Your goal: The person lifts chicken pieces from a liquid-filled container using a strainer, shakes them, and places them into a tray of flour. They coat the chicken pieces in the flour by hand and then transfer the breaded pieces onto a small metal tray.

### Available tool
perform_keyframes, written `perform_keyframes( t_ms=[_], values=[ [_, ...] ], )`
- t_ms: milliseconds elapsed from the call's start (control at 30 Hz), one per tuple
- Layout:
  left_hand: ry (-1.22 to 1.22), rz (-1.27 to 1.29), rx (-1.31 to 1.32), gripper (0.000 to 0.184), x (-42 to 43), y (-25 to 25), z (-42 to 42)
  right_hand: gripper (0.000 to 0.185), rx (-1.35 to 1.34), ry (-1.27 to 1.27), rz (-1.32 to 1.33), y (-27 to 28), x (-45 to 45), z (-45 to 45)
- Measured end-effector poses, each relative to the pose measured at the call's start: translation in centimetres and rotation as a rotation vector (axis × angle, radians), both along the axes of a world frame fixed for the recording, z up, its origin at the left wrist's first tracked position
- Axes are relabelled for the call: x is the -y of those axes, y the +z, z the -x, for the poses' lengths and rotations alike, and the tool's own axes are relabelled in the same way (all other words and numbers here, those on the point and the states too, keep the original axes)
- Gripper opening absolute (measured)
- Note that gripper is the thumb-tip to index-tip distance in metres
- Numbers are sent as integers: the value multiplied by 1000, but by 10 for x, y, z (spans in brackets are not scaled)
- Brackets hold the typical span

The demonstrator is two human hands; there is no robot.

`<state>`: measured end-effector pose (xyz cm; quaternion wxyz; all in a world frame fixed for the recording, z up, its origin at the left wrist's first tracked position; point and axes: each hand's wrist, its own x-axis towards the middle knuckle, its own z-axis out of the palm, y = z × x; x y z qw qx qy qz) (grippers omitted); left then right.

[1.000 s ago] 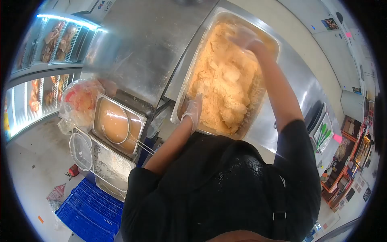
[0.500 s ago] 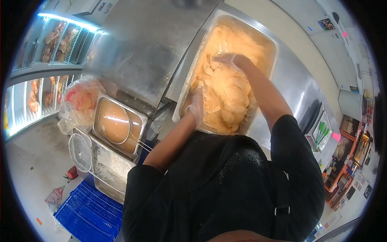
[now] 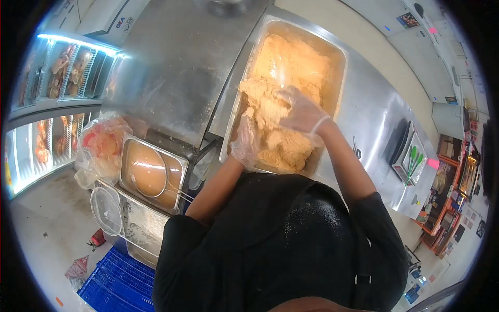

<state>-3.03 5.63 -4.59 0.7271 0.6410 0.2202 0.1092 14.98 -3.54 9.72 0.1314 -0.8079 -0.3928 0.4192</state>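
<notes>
Curling at breading (image 3: 267,104): right hand (image 3: 300,112) | extended forward: left hand (image 3: 245,139) | holds unclear

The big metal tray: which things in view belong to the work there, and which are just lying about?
In the job: left hand, right hand, metal tray, orange powdery mix.

Apparently just about: blue crate, red fire extinguisher, green utensils, plastic bag.

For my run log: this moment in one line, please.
left hand: gloved, at coated pieces | right hand: gloved, at coated pieces | metal pan: beneath both
</notes>
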Motion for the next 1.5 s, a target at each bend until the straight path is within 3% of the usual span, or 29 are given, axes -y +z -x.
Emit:
perform_keyframes(
  t_ms=[33, 100, 133, 167, 200, 233, 300, 400, 433, 500, 633, 700, 733, 767, 833, 933, 1000, 1033, 1067, 1100, 1133, 1233, 1300, 1333, 1400, 1500],
  values=[
    [14, 180, -213, 68, -7, 26, -2, 66, 153, 108, -50, 6, 5, 5],
    [22, 359, -429, 75, -16, 28, 5, 70, 114, 101, -123, -4, 23, -9],
    [36, 651, -321, 76, -20, 11, 11, 74, 79, 105, -199, -13, 31, -19],
    [112, 754, -266, 77, -14, 25, 9, 74, 80, 106, -201, -24, 31, -33],
    [188, 856, -207, 78, -8, 40, 8, 70, 16, -53, -199, -39, 25, -52],
    [187, 855, -207, 78, -3, 39, 6, 67, -49, -213, -197, -55, 20, -73],
    [182, 708, -384, 70, 3, 36, 0, 70, 205, -120, 79, -101, 12, -113],
    [182, 479, -635, 59, 3, 27, -5, 70, 175, -307, 278, -132, 10, -105],
    [188, 478, -635, 59, 0, 22, -4, 70, 174, -302, 275, -139, 9, -101],
    [89, 348, -539, 65, -3, 4, 2, 71, -125, -498, 361, -138, 11, -80],
    [-91, 158, -374, 77, -4, -4, -6, 71, -295, -599, 259, -134, 32, -50],
    [28, 523, -639, 80, -3, 30, -17, 68, -582, -620, -31, -135, 44, -35],
    [25, 526, -633, 80, -2, 10, -20, 68, -575, -621, -29, -143, 40, -32],
    [-52, 444, -569, 81, -1, -26, -22, 67, -548, -794, 149, -156, 33, -28],
    [-121, 358, -493, 83, 0, -42, -31, 66, -506, -959, 324, -156, 25, -23],
    [-14, 396, -512, 70, 5, -7, -42, 67, -691, -1003, 8, -131, 31, -7],
    [-25, 735, -290, 62, 5, 47, -45, 61, -1199, -1206, -142, -119, 40, -9],
    [-29, 735, -294, 62, 7, 44, -47, 61, -1201, -1212, -144, -121, 51, -8],
    [-34, 795, -132, 58, 8, 35, -52, 58, -727, -963, -328, -124, 64, -7],
    [-36, 850, 35, 54, 7, 26, -56, 57, -506, -813, -412, -123, 71, -8],
    [-36, 851, 36, 54, 4, 15, -57, 56, -256, -685, -478, -123, 79, -9],
    [-79, 680, 77, 53, -10, -4, -35, 45, -495, -758, -626, -100, 93, 2],
    [-104, 316, 227, 51, -13, 1, -12, 48, -436, -529, -723, -66, 90, 11],
    [-107, 192, 276, 51, -15, 2, -6, 48, -437, -530, -727, -62, 90, 11],
    [-162, -152, 141, 51, -19, -9, -4, 43, -16, -396, -533, -56, 90, 10],
    [-89, -552, -6, 50, -9, -4, -7, 48, -75, -521, -595, -74, 87, 18]
  ],
)
